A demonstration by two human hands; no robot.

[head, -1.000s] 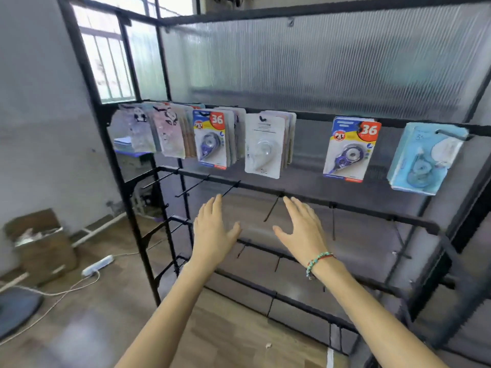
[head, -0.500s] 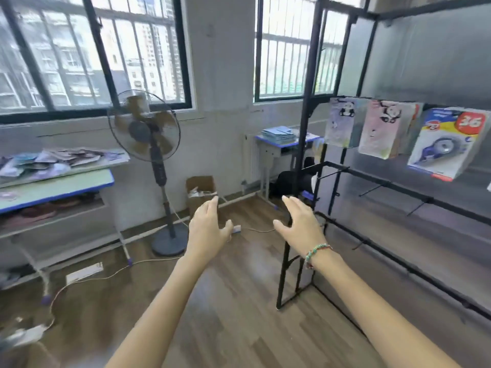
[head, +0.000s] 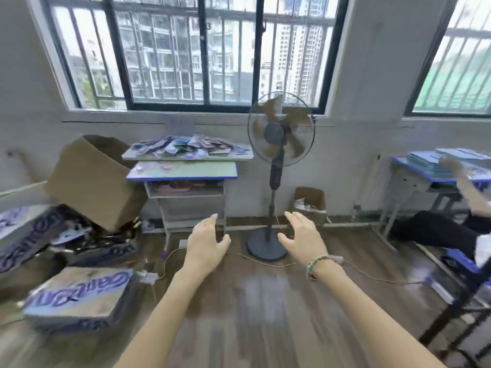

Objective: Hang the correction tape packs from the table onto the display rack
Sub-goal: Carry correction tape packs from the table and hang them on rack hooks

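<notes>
The left hand (head: 206, 244) and the right hand (head: 300, 239) are spread wide and hold nothing. Far ahead of them a heap of colourful plastic correction tape packs (head: 186, 147) lies on the green, blue-edged table (head: 183, 171). The hands look ready to grab more.

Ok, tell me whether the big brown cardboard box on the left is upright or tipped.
Tipped. The cardboard box leans at an angle on the printed cartons, its open mouth facing up and right.

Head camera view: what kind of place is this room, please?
Probably a classroom used as a stockroom: school-type desks, one heaped with packs, cardboard boxes on the floor, and a standing fan beneath barred windows.
</notes>
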